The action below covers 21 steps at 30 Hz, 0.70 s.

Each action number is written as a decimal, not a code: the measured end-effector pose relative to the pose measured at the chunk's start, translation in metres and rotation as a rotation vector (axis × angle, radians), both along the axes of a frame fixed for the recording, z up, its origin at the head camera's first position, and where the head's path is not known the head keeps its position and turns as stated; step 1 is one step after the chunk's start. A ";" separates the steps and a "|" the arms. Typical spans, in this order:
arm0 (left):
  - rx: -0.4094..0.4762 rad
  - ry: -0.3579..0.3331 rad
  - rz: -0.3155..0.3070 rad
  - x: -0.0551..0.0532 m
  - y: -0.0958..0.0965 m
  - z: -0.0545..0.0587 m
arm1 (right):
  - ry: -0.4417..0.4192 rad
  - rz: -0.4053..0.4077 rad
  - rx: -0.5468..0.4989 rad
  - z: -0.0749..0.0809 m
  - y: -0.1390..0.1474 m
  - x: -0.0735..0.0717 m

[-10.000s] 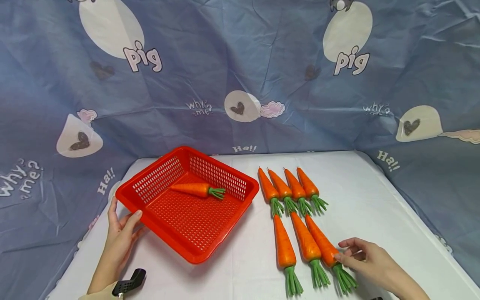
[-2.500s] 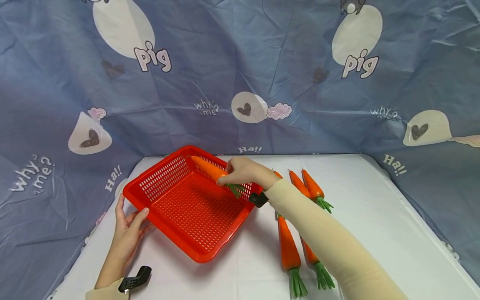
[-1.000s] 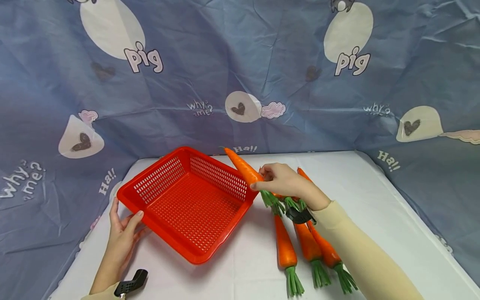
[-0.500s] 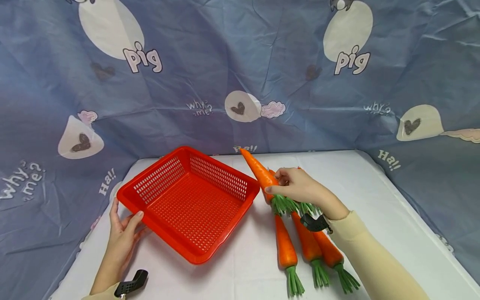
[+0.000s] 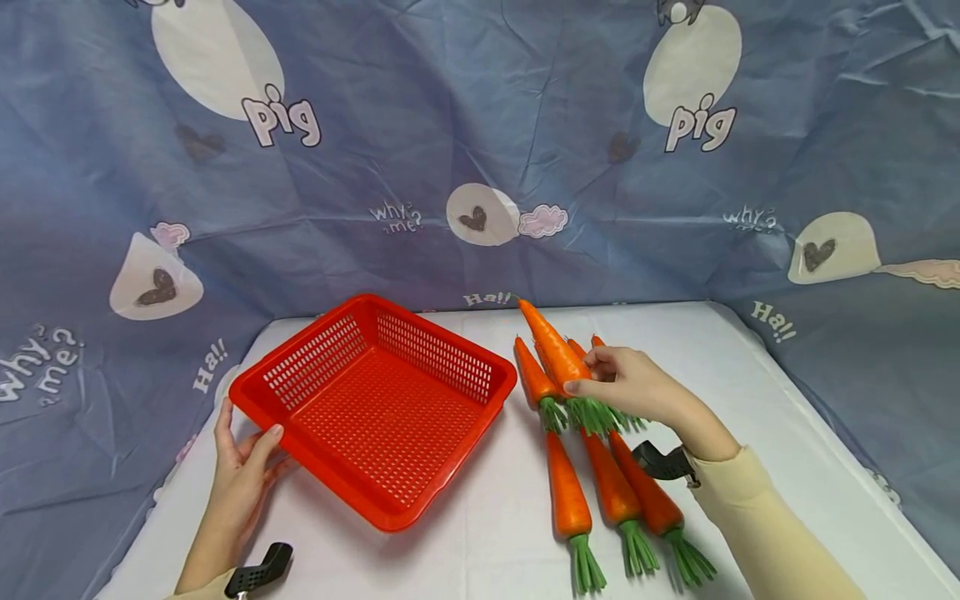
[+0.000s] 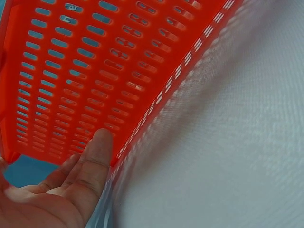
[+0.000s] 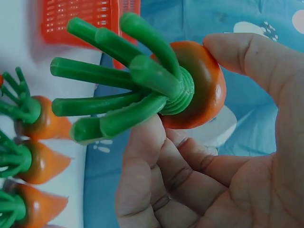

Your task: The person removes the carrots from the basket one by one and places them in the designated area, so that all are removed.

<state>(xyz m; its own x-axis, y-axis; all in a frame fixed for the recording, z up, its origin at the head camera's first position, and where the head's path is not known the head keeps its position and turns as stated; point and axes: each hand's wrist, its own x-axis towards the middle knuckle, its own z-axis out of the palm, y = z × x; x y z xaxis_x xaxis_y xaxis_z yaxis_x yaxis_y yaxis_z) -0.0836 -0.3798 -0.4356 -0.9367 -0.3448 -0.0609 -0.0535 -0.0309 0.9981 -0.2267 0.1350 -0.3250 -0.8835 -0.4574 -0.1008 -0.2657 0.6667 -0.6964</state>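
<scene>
My left hand (image 5: 240,475) holds the left corner of a red plastic basket (image 5: 322,471), its thumb on one outer wall and its fingers on the other. The basket's bare mesh floor shows. In the left wrist view the thumb (image 6: 99,147) presses low on the slotted wall. My right hand (image 5: 637,383) pinches an orange carrot (image 5: 553,342) near its leafy end, tip pointing up and away, over the back row of carrots. The right wrist view shows the carrot's blunt end (image 7: 211,95) between thumb and fingers, green stalks toward the camera.
Under and around the held carrot lies a back row of several carrots (image 5: 534,379), partly hidden by it and the right hand. Three more carrots (image 5: 570,492) lie in front of them. Behind the white tabletop (image 5: 495,542) hangs a blue printed cloth (image 5: 390,167).
The carrot that lay in the basket is now in my right hand, carried rightward out of it to above the back row. My left hand has stayed on the basket corner.
</scene>
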 end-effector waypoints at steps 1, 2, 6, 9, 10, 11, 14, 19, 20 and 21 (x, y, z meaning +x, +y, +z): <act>0.001 0.002 0.001 0.000 0.000 0.000 | -0.007 -0.006 -0.008 0.000 0.003 0.001; 0.004 0.003 0.002 0.001 0.000 0.000 | -0.008 -0.011 -0.013 0.000 0.005 0.003; 0.005 0.003 0.007 0.001 -0.001 -0.001 | -0.009 -0.031 -0.026 -0.001 0.017 0.008; 0.005 0.006 0.005 0.001 -0.002 -0.002 | -0.009 -0.040 -0.018 -0.003 0.027 0.012; 0.007 0.008 0.004 0.001 -0.002 -0.002 | -0.008 -0.045 -0.016 -0.004 0.030 0.014; 0.006 0.011 0.002 0.001 -0.002 -0.002 | -0.009 -0.052 -0.013 -0.004 0.034 0.015; 0.006 0.017 0.001 0.000 -0.001 -0.002 | -0.016 -0.071 -0.009 -0.007 0.044 0.020; 0.008 0.012 -0.001 -0.001 -0.002 -0.002 | -0.055 -0.111 -0.013 -0.017 0.062 0.030; 0.009 0.010 -0.001 -0.001 -0.002 -0.002 | -0.067 -0.119 -0.015 -0.019 0.066 0.032; 0.012 0.009 -0.002 -0.001 -0.002 -0.003 | -0.075 -0.127 -0.016 -0.022 0.069 0.034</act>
<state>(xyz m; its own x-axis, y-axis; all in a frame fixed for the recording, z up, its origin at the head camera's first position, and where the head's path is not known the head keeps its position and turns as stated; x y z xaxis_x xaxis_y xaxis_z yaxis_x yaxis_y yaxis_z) -0.0846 -0.3817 -0.4383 -0.9379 -0.3423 -0.0563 -0.0445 -0.0424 0.9981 -0.1931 0.2045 -0.3469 -0.9245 -0.3448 -0.1625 -0.1266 0.6799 -0.7223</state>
